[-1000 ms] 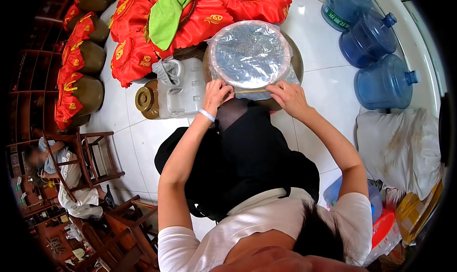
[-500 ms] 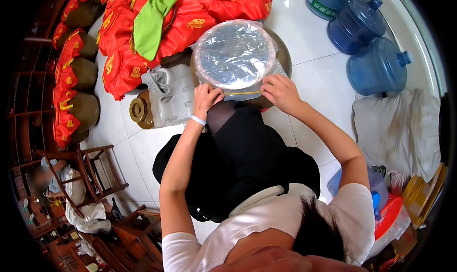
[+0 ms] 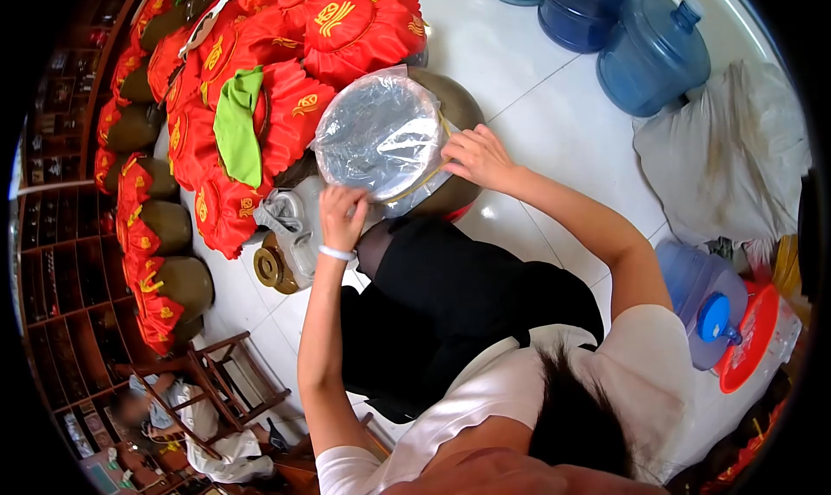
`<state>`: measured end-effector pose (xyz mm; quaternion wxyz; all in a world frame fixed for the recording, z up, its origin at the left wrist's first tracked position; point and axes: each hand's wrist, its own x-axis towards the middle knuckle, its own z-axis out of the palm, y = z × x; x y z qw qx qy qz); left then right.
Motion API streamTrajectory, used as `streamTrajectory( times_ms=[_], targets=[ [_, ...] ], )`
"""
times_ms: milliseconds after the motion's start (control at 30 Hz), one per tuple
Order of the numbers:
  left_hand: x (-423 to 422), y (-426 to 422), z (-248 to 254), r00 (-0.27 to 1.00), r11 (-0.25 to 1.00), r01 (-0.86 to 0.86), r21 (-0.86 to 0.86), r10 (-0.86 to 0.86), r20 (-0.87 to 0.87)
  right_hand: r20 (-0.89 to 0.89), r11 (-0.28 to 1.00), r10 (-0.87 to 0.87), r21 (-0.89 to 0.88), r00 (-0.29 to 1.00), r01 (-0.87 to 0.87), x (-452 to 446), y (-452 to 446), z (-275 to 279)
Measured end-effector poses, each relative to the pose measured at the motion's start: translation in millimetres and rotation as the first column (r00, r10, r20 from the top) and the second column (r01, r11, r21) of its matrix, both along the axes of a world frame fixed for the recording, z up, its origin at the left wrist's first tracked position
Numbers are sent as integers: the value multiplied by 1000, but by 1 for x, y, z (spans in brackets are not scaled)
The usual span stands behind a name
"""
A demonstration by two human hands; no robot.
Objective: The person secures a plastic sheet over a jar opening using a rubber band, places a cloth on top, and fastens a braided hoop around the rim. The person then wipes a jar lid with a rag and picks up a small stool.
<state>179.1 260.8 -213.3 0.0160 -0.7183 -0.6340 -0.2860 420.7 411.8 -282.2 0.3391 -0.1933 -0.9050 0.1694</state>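
Note:
A large brown jar (image 3: 459, 101) stands before my knees, its round mouth covered by a clear plastic sheet (image 3: 376, 131). Along the right and near side of the covered mouth runs a thin yellow rubber band (image 3: 424, 182). My right hand (image 3: 479, 156) pinches this band at the jar's right side. At the near left edge of the cover is my left hand (image 3: 342, 218), its fingers curled together and slightly blurred; what lies between them is hidden. The loose edge of the sheet hangs below the band.
Jars with red cloth covers (image 3: 286, 106) crowd the far left, a green cloth (image 3: 238, 127) on one. A clear plastic container (image 3: 305, 244) and small brown jar (image 3: 274, 264) stand left. Blue water bottles (image 3: 653, 58) and a white sack (image 3: 723, 149) are right. A person (image 3: 177, 408) sits lower left.
The band, stretched straight between both hands on the near side before, now bends around the right side of the mouth. My right hand has moved up along the jar. The view has turned.

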Motion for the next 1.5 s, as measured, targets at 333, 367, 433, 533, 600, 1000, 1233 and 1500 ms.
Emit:
streamTrajectory(
  times_ms=[333,367,433,533,600,1000,1233,1500],
  targets=[
    [73,162,17,928,919,315,-239,-350,-124,-56,999,42,-17,998,-43,5,9,-2],
    [72,166,10,938,910,267,-318,-321,-132,-58,999,30,-25,998,-32,8,11,-3],
    [74,168,9,939,904,258,-342,-318,-131,-18,999,47,-16,999,-48,10,16,-6],
    [72,166,9,943,903,251,-350,-310,-124,-85,999,40,25,996,-38,8,27,-9],
    [74,167,10,941,904,265,-337,-319,-115,-98,998,53,28,994,-51,9,29,-7],
    [95,151,-14,936,980,194,-47,-199,-289,-341,886,-187,-464,921,9,-1,-2,-3],
    [97,145,-16,947,991,127,-39,-133,-291,-345,823,-429,-530,835,204,-17,-19,-1],
    [95,145,-26,965,995,99,-28,-103,-240,-168,864,-458,-316,873,392,2,1,8]
  ],
)
